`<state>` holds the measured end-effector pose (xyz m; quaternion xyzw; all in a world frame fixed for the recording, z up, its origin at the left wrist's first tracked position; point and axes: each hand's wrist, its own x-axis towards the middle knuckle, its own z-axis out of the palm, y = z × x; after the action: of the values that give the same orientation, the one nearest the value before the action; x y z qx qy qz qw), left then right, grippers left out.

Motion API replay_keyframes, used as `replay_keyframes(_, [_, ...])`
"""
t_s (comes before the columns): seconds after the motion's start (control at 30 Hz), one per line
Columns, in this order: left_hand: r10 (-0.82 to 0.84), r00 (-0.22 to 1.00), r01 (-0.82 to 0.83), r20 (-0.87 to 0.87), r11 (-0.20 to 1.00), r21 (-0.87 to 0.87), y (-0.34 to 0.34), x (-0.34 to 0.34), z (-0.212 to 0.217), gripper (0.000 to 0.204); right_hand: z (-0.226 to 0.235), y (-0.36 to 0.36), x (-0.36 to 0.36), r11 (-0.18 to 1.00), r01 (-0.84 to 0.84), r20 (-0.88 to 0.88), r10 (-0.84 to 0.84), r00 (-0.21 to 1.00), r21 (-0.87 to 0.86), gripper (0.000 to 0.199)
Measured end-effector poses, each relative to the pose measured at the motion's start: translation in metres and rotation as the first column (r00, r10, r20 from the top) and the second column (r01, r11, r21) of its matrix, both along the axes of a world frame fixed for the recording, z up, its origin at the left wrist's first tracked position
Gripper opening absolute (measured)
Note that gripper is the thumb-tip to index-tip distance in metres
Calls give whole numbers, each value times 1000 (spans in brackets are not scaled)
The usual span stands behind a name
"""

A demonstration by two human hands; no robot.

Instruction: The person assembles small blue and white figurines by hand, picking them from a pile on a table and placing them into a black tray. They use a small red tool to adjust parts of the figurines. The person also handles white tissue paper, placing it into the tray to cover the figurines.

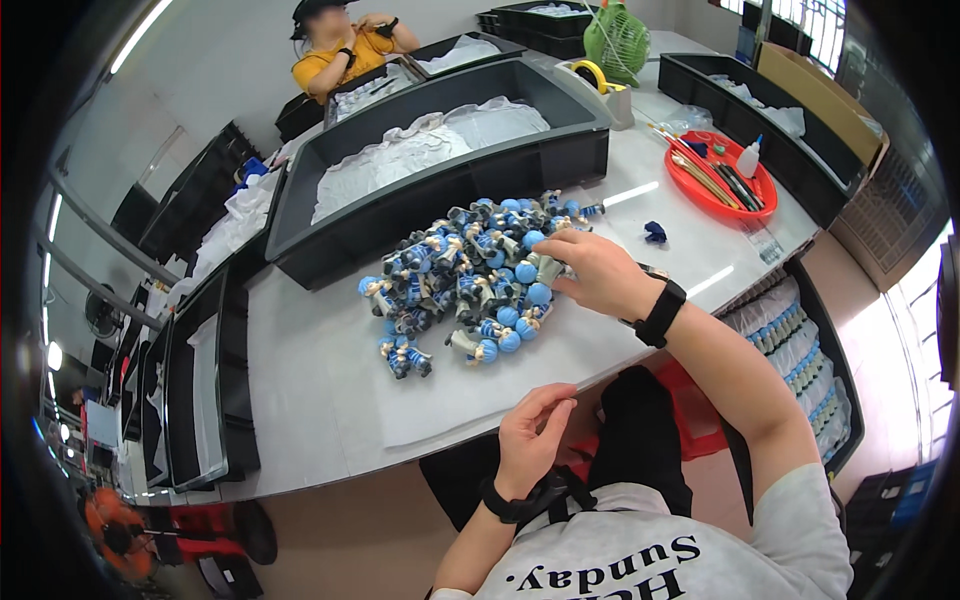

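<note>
Figurine pile (pixel 465 265): heaped on the pale table (pixel 310 390), smack in the middle of the frame.
Right hand (pixel 605 280): comes in from the right, thumb and fingers apart and curved over the pile's right edge. Can't tell if it's actually gripping a figurine.
Left hand (pixel 527 448): below centre, thumb and index tips close together. Can't tell if they meet, and I see nothing between them.
Pile vs hands: its right edge is right at the right hand's fingertips; the left hand sits lower, off the pile.
Figurine looks: light blue round heads, blue and white bodies, some grey, all jumbled, plenty lying sideways.
Dark bin (pixel 570 160): just above the pile, with crumpled white sheeting inside.
Right side: dark blue scrap (pixel 655 232), then a red tray (pixel 685 188) with brushes and a small white bottle (pixel 748 160).
Up top: green fan (pixel 617 45), plus a co-worker in yellow (pixel 322 72) toward upper left.
</note>
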<state>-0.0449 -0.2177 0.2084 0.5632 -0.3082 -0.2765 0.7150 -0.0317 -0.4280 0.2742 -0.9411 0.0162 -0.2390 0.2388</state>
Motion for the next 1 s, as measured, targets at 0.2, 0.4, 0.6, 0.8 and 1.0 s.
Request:
replay_keyframes(0.2, [50,999,-50,4,998,-33,10,11,6,19,3,6,7,942,14,-89,-47,995,-336,22])
replay_keyframes(0.4, [93,994,-97,-60,993,-72,11,23,10,26,12,19,-19,999,-1,149,6,989,-37,15])
replay_keyframes(0.6, [47,934,-127,-354,970,-207,8,30,17,36,0,77,-65,220,127,-193,311,931,967,24])
replay_keyframes(0.8, [-5,917,-55,-399,989,-138,7,25,7,30,-29,91,-87,-113,229,-186,301,935,967,26])
replay_keyframes(1.0, [27,900,-77,-435,992,-99,5,20,9,29,-45,90,-95,-194,161,-108,255,961,968,29])
